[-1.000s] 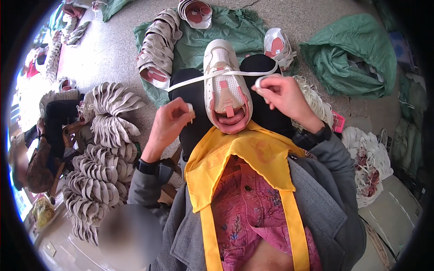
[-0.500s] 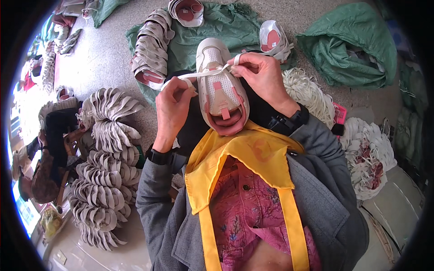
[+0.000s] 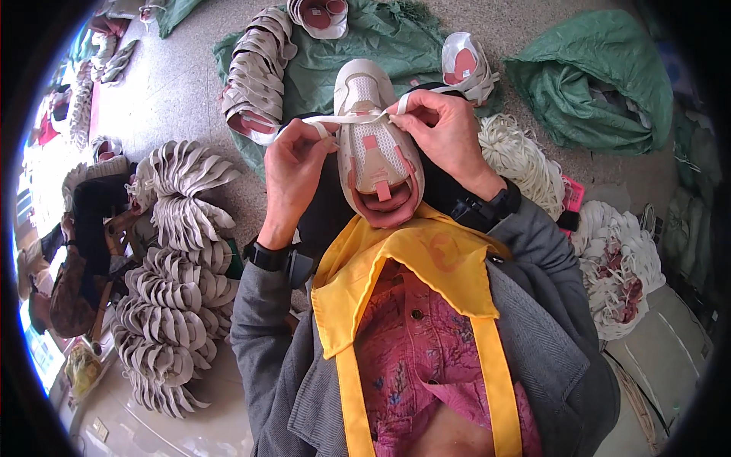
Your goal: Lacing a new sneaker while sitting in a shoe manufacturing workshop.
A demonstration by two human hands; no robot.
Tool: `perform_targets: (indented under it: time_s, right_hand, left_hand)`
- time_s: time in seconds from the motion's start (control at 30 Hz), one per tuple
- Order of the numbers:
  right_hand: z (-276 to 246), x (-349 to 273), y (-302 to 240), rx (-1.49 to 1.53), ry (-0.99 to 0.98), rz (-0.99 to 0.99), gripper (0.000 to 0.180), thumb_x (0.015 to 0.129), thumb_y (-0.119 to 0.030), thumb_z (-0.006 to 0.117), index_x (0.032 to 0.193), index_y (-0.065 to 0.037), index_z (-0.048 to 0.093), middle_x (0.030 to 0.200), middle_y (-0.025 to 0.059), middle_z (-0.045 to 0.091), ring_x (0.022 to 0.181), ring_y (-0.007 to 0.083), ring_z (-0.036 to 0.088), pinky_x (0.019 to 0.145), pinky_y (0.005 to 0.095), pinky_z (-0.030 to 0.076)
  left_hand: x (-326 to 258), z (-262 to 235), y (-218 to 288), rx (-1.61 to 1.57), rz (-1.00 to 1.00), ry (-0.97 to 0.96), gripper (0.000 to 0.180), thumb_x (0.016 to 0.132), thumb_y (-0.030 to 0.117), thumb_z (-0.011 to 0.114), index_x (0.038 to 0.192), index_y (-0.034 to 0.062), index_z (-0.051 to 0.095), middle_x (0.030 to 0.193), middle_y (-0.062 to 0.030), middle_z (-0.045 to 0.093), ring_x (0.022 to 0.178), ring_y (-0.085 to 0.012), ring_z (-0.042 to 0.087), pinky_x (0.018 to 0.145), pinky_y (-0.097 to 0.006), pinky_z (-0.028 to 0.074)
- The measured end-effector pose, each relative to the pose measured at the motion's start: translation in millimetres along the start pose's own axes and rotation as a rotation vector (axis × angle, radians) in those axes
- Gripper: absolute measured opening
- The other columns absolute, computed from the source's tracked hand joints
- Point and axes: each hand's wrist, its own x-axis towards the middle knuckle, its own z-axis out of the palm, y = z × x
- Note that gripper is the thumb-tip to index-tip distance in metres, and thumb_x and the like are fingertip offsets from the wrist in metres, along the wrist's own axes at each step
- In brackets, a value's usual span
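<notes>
Held piece: an off-white mesh shoe with beige panels and pink tabs (image 3: 384, 161), on the lap between thighs in black trousers (image 3: 440, 186). Toe points away from the wearer; the pink-lined opening lies against the bright yellow cloth apron (image 3: 411, 263). Likely reason: the legs and apron steady the shoe, freeing both hands.

Left hand (image 3: 295, 164): thumb and forefinger pinched on a flat white lace (image 3: 358, 119), left of the shoe. Right hand (image 3: 445, 129): pinched on the same lace at the other side, a small loop rising over its finger. The lace crosses above the shoe's front; the hands, placed on opposite sides, probably keep it stretched. Whether it passes through eyelets: cannot tell.

Surroundings: nested beige shoe uppers with pink insides (image 3: 259, 68) on a green woven sheet (image 3: 327, 80), probably nested to save space and laid there to stay off the floor. Loose heap of white laces (image 3: 521, 152) near the right forearm, seemingly for easy reach.
</notes>
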Motion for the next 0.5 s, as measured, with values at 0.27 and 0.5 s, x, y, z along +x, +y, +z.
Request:
perform_targets:
  time_s: [0.27,0.5]
  right_hand:
    - [0.8,2.8,-12.4,-0.4,-0.033,-0.315,0.001,0.091,0.002,0.071,0.091,0.002,0.07,0.091,0.0019,0.075,0.081,0.0044,0.067,0.072,0.0222,0.054]
    - [5.8,3.5,-6.8,-0.103,0.004,-0.088,0.007,0.087,0.0,0.073,0.094,0.0,0.071,0.081,0.0073,0.074,0.07,0.0107,0.07,0.065,0.0257,0.055]
  left_hand:
    - [6.8,5.1,-2.6,-0.026,0.013,0.068,0.005,0.09,-0.008,0.064,0.092,-0.0056,0.059,0.1,-0.0127,0.074,0.088,-0.0132,0.07,0.082,-0.027,0.057]
    - [9.4,9.2,-4.7,-0.089,0.002,0.124,0.007,0.093,-0.005,0.065,0.092,-0.0052,0.059,0.097,-0.0115,0.073,0.087,-0.0131,0.07,0.081,-0.027,0.057]
